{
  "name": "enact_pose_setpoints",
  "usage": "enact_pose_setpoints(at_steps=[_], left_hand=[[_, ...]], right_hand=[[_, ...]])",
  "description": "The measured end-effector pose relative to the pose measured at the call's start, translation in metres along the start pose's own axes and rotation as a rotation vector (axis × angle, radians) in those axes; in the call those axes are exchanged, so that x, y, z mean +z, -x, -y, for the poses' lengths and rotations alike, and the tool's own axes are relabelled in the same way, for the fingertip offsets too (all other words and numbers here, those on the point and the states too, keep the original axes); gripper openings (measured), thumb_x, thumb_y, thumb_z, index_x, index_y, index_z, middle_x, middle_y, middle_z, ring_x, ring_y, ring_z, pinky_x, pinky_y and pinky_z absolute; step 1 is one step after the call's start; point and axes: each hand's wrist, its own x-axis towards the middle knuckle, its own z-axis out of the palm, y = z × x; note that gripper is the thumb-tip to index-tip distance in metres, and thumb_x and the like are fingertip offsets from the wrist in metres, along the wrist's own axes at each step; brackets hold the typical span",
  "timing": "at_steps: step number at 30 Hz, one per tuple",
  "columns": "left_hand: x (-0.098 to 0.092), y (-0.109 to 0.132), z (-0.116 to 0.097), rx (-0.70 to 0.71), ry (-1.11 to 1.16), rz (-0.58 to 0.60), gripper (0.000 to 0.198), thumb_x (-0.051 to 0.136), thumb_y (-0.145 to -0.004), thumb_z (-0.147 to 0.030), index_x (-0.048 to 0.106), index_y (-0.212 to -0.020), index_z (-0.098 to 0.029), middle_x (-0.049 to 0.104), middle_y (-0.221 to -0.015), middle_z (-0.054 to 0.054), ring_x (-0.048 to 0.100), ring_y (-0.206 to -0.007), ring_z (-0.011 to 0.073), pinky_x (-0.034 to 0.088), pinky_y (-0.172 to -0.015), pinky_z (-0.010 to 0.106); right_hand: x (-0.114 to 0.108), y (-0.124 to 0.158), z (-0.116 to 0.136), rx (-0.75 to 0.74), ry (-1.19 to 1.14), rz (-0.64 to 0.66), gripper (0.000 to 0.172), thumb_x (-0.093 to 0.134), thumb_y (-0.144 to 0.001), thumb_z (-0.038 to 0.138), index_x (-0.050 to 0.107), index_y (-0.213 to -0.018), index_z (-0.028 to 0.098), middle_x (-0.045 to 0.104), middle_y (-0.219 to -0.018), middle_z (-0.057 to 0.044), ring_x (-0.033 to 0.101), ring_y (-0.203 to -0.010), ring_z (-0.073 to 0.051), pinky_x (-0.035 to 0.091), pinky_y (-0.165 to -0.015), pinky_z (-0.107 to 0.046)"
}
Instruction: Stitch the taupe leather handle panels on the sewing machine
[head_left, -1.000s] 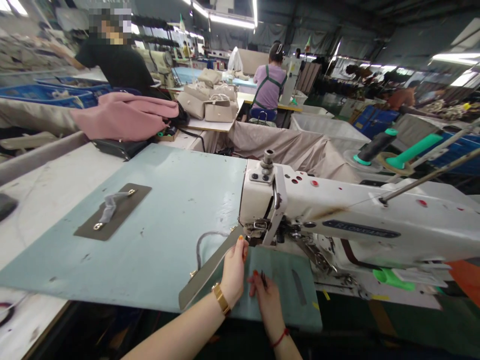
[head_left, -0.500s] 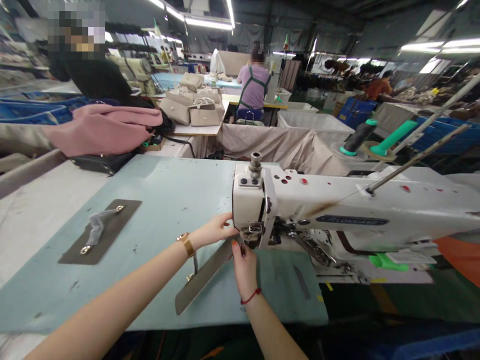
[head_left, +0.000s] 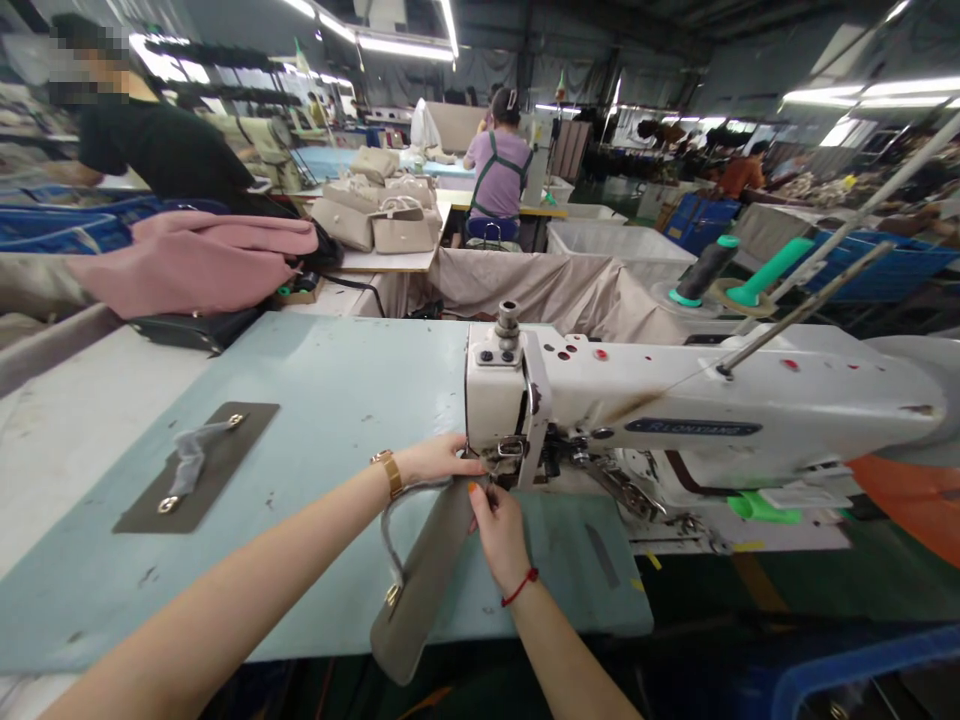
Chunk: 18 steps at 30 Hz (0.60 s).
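**Head view of a sewing station, with the hands at lower centre.** The left hand, a gold watch at its wrist, reaches in from the lower left. Its fingertips lie at the presser foot of a white industrial sewing machine; whether this grip closes on anything cannot be told. The right hand, a red cord at its wrist, forms a narrow grip, pinching the edge of a taupe leather strip. The strip lies tilted above the pale blue tabletop, its upper end just at the foot and its lower end past the tabletop's front edge. A gold stud sits near that lower end, and a grey cord loop rises from it. A matching leather strip lies flat on the tabletop, left of the hands.

The step in hand appears to be seating the strip's end at the foot; the next move seems to call for squaring that end beneath it.

**Background:** pink fabric at upper left, beige handbags at upper centre, and a co-worker in a lilac shirt and green apron beyond them, back turned.
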Motion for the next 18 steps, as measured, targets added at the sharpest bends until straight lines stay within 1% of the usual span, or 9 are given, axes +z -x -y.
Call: enact_pose_setpoints(at_steps=[4, 7, 10, 13, 16, 18], left_hand=[[0.019, 0.008, 0.008, -0.021, 0.063, -0.078, 0.034, 0.066, -0.071, -0.036, 0.071, -0.1, -0.019, 0.071, -0.109, 0.004, 0.06, -0.101, 0.0241, 0.043, -0.093, 0.033], [0.03, 0.014, 0.014, -0.068, 0.074, -0.172, 0.032, 0.063, -0.074, -0.039, 0.071, -0.096, -0.017, 0.071, -0.102, 0.006, 0.061, -0.095, 0.0243, 0.046, -0.086, 0.033], [0.038, 0.02, 0.018, -0.091, 0.061, -0.27, 0.032, 0.064, -0.073, -0.041, 0.07, -0.093, -0.016, 0.071, -0.097, 0.005, 0.06, -0.093, 0.0246, 0.045, -0.082, 0.032], [0.04, 0.022, 0.017, -0.092, 0.056, -0.312, 0.031, 0.065, -0.073, -0.042, 0.07, -0.09, -0.016, 0.071, -0.093, 0.005, 0.06, -0.089, 0.0235, 0.044, -0.079, 0.03], [0.036, 0.023, 0.016, -0.087, 0.067, -0.306, 0.031, 0.067, -0.071, -0.042, 0.07, -0.087, -0.016, 0.07, -0.088, 0.004, 0.059, -0.085, 0.0219, 0.044, -0.075, 0.028], [0.032, 0.023, 0.017, -0.08, 0.083, -0.296, 0.03, 0.069, -0.07, -0.042, 0.071, -0.087, -0.017, 0.071, -0.09, 0.003, 0.059, -0.086, 0.0214, 0.043, -0.078, 0.027]], right_hand=[[-0.019, -0.001, 0.001, -0.007, -0.019, 0.063, 0.036, 0.05, -0.084, 0.045, 0.054, -0.063, 0.016, 0.053, -0.057, 0.0, 0.046, -0.053, -0.013, 0.032, -0.049, -0.022], [-0.034, -0.002, 0.004, -0.004, -0.037, 0.143, 0.037, 0.053, -0.083, 0.046, 0.057, -0.065, 0.014, 0.054, -0.059, 0.0, 0.045, -0.055, -0.012, 0.032, -0.051, -0.021], [-0.043, -0.004, 0.006, 0.005, -0.058, 0.203, 0.037, 0.056, -0.082, 0.047, 0.057, -0.066, 0.014, 0.055, -0.061, 0.0, 0.045, -0.056, -0.012, 0.033, -0.05, -0.021], [-0.047, -0.004, 0.004, 0.022, -0.074, 0.224, 0.037, 0.057, -0.08, 0.048, 0.056, -0.066, 0.014, 0.055, -0.061, 0.0, 0.046, -0.057, -0.012, 0.034, -0.051, -0.021], [-0.047, -0.003, 0.0, 0.045, -0.09, 0.236, 0.037, 0.057, -0.08, 0.049, 0.057, -0.068, 0.014, 0.056, -0.063, -0.001, 0.048, -0.057, -0.013, 0.036, -0.052, -0.021], [-0.047, -0.001, -0.001, 0.056, -0.098, 0.246, 0.038, 0.057, -0.08, 0.05, 0.057, -0.069, 0.014, 0.057, -0.064, -0.001, 0.048, -0.057, -0.013, 0.037, -0.053, -0.022]])
